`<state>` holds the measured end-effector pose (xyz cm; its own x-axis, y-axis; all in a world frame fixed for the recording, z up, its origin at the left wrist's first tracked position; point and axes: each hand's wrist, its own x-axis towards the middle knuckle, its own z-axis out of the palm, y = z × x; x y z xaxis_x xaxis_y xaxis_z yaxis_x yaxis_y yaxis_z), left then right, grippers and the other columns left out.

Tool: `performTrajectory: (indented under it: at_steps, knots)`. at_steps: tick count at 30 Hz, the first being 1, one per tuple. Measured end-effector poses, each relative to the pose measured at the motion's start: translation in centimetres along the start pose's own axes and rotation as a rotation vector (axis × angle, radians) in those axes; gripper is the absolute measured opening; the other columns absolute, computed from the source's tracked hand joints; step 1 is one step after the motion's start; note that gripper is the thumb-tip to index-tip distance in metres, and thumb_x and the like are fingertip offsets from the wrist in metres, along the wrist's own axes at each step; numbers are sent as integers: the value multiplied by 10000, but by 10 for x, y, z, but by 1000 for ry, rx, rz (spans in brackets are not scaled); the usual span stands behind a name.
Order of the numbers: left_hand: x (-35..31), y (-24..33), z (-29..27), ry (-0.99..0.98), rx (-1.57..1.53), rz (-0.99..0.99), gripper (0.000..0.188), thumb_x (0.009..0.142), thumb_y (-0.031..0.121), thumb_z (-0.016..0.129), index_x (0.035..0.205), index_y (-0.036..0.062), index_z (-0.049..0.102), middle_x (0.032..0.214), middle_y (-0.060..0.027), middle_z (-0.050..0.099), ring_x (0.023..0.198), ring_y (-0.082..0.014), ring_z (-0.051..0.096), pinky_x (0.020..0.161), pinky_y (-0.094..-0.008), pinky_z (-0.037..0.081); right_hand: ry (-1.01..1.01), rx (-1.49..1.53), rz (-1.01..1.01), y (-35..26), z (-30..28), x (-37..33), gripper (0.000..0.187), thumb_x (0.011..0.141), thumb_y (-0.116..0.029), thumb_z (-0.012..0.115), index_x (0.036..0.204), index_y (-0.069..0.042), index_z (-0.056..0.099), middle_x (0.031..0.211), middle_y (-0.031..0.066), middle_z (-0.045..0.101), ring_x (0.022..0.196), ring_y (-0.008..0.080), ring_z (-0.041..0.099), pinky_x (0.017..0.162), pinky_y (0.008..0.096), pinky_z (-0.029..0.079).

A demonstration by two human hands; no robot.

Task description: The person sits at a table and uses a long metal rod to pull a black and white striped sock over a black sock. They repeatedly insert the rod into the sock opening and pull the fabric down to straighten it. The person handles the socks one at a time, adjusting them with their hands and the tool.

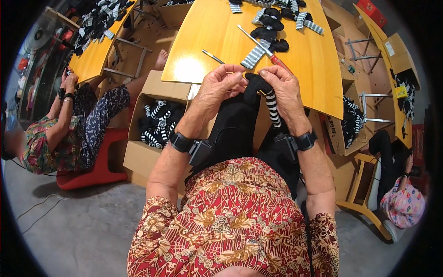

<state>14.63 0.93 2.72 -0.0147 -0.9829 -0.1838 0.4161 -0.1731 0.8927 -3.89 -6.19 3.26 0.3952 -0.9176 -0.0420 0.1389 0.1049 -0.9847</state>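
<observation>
Both my hands meet at the near edge of the yellow table, over my lap. Between them is a black knitted piece point(256, 87) with a black-and-white striped tube point(273, 111) hanging down, perhaps a sock or glove. My left hand point(216, 90) is closed, thumb and fingertips pinched at the piece's left edge; the exact grip is partly hidden. With thumb and forefinger, my right hand point(282, 87) pinches its top right. Just beyond lie a grey-and-white striped piece point(254, 57) and a red-handled tool point(277, 61) with a long metal shaft.
The yellow table point(203, 32) carries a thin metal rod point(213, 57) and a pile of black and striped knits point(268, 23). Open cartons of knits stand left point(147, 154) and right point(339, 134). One person point(55, 124) sits at left, another point(402, 201) at right.
</observation>
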Motion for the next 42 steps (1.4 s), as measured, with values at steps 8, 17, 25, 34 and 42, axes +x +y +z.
performTrajectory:
  at_steps: [8, 17, 25, 34, 42]
  knots:
    - [-19, -20, 11, 10, -136, -36, 308, 843, 81, 716, 1101, 36, 555, 975, -51, 633, 882, -159, 672, 784, -271, 561, 56, -66, -159, 10, 25, -9, 161, 901, -124, 651, 1001, 1, 661, 835, -25, 632, 740, 31, 553, 662, 185, 450]
    - [-34, -11, -7, -6, -57, 57, 279, 875, 76, 672, 1128, 8, 578, 1046, -101, 649, 873, -154, 668, 815, -244, 528, -102, 104, 80, 12, 19, -12, 149, 876, -126, 678, 971, -18, 640, 817, 31, 669, 684, 73, 615, 633, 197, 486]
    - [-32, -22, -21, 49, -101, 44, 236, 897, 128, 659, 1092, 10, 602, 933, -87, 687, 842, -129, 662, 772, -236, 534, -110, 213, 105, 13, 31, -12, 140, 875, -112, 674, 966, -14, 634, 804, 37, 665, 671, 73, 610, 619, 192, 494]
    - [-33, -19, -24, 102, -165, 94, 136, 900, 103, 647, 1009, 29, 611, 894, -73, 689, 754, -112, 658, 719, -233, 539, -80, 180, 96, 9, 39, -21, 134, 868, -86, 669, 975, -20, 622, 808, 33, 668, 686, 71, 613, 618, 189, 490]
    - [-34, -17, -16, 58, -331, -3, 302, 973, 316, 539, 1098, 48, 602, 966, -89, 689, 854, -130, 659, 764, -259, 533, 96, -679, -529, -6, 44, -42, 128, 803, -18, 650, 928, -17, 620, 813, 88, 649, 723, 179, 634, 643, 289, 506]
